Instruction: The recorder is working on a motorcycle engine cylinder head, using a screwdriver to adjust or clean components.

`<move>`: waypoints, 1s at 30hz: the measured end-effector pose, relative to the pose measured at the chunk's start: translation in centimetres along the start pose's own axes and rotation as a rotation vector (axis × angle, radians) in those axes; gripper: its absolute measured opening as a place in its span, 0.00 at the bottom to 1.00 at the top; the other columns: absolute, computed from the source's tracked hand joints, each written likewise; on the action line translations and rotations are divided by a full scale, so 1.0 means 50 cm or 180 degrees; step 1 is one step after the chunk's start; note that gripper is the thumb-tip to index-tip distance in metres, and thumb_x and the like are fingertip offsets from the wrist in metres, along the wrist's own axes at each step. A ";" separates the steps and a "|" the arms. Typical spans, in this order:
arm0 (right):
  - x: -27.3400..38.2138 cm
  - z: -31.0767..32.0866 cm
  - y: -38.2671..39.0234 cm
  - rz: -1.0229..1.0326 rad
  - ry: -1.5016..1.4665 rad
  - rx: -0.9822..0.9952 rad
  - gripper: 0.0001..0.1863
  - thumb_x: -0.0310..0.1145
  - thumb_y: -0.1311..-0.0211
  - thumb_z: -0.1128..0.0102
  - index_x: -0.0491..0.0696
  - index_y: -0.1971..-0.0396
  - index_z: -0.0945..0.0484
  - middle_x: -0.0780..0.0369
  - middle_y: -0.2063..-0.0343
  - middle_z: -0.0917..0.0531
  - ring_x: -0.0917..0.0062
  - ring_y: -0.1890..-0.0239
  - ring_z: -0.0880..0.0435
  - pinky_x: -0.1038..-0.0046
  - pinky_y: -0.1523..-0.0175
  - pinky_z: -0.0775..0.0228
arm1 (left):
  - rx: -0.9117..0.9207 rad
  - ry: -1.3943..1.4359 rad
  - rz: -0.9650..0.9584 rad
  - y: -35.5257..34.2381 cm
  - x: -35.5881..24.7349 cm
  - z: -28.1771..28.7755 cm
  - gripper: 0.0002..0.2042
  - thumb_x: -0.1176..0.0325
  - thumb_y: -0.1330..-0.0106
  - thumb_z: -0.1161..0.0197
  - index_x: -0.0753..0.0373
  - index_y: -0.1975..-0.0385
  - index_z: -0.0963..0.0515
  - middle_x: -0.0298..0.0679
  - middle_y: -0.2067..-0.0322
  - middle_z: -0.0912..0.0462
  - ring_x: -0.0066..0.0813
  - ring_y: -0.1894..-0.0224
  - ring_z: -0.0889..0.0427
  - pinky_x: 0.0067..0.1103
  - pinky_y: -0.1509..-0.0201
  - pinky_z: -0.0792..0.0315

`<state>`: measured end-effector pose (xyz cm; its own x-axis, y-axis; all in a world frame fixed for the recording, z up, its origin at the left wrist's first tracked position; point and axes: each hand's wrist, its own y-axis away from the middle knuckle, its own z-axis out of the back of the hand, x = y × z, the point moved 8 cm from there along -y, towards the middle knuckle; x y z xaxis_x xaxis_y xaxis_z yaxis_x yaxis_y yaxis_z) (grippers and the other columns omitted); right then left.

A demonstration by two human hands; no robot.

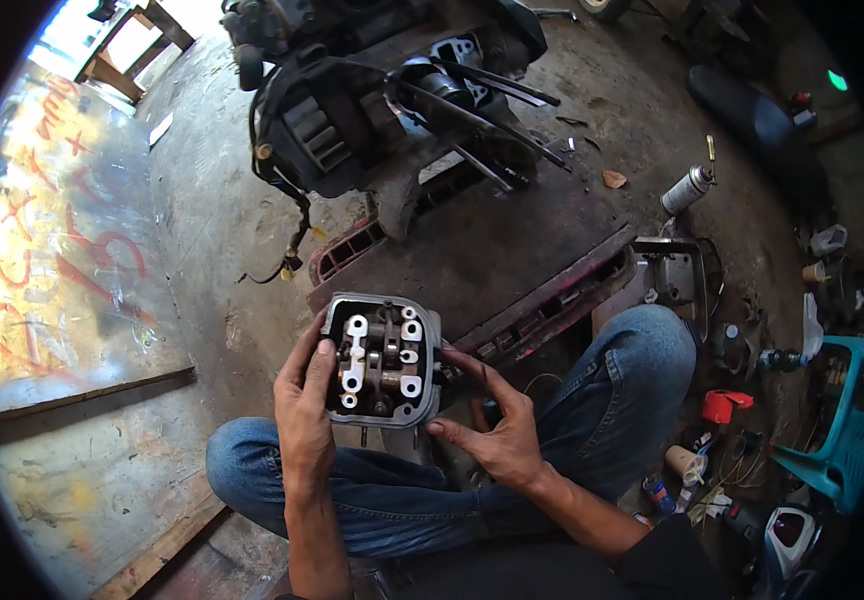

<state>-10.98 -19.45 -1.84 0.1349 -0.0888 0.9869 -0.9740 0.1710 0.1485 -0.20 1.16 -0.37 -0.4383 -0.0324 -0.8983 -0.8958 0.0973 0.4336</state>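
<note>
A metal engine cylinder head with rocker arms and bolt bosses faces up over my lap. My left hand grips its left side, thumb along the edge. My right hand holds its right side, fingers reaching behind it and thumb near the lower corner. Beyond it, an engine with long studs and an exposed cylinder sits above a worn, reddish-edged platform.
A painted board stands at the left. A spray can is on the right floor near a black seat. A teal plastic stool, a red object, cups and scattered parts lie beside my right knee.
</note>
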 end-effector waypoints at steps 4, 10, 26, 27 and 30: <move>0.013 -0.009 -0.005 -0.0070 -0.0204 0.0106 0.44 0.36 0.36 0.17 0.43 0.23 0.28 0.49 0.23 0.26 0.60 0.21 0.27 0.62 0.20 0.33 | -0.0143 0.0157 -0.0145 -0.012 0.011 0.011 0.24 0.66 0.14 0.41 0.73 0.25 0.28 0.50 0.35 0.15 0.31 0.37 0.13 0.25 0.33 0.18; 0.058 0.064 -0.016 0.0054 0.0607 -0.0201 0.37 0.30 0.21 0.37 0.39 0.18 0.38 0.46 0.37 0.20 0.61 0.34 0.18 0.64 0.30 0.27 | -0.0475 0.0181 -0.0267 0.019 0.024 0.004 0.23 0.67 0.13 0.45 0.74 0.26 0.28 0.49 0.36 0.16 0.31 0.38 0.13 0.27 0.32 0.20; 0.144 0.106 0.026 -0.0433 0.0137 -0.0073 0.24 0.19 0.33 0.26 0.38 0.37 0.17 0.55 0.54 0.11 0.82 0.61 0.11 0.78 0.59 0.17 | -0.1184 0.0072 -0.0229 0.180 0.062 -0.026 0.26 0.63 0.09 0.53 0.65 0.18 0.47 0.51 0.27 0.29 0.36 0.26 0.27 0.31 0.20 0.33; 0.138 0.098 0.027 -0.0511 -0.0237 -0.0131 0.23 0.20 0.32 0.27 0.38 0.38 0.17 0.54 0.52 0.11 0.82 0.62 0.12 0.78 0.59 0.17 | -0.1159 0.0123 -0.0106 0.184 0.068 -0.023 0.26 0.64 0.09 0.52 0.64 0.18 0.48 0.51 0.26 0.30 0.36 0.26 0.27 0.32 0.20 0.34; 0.124 0.079 0.031 -0.0177 -0.0101 -0.0124 0.20 0.27 0.26 0.28 0.36 0.40 0.16 0.53 0.56 0.10 0.78 0.63 0.10 0.76 0.58 0.16 | -0.1129 -0.0222 -0.0029 0.191 0.068 0.000 0.25 0.61 0.08 0.53 0.61 0.19 0.46 0.48 0.29 0.27 0.35 0.30 0.21 0.31 0.28 0.22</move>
<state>-12.39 -23.61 4.26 0.1823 -0.1301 0.9746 -0.9573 0.2029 0.2061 -10.25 1.97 0.70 -0.4350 0.0376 -0.8997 -0.8748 -0.2542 0.4123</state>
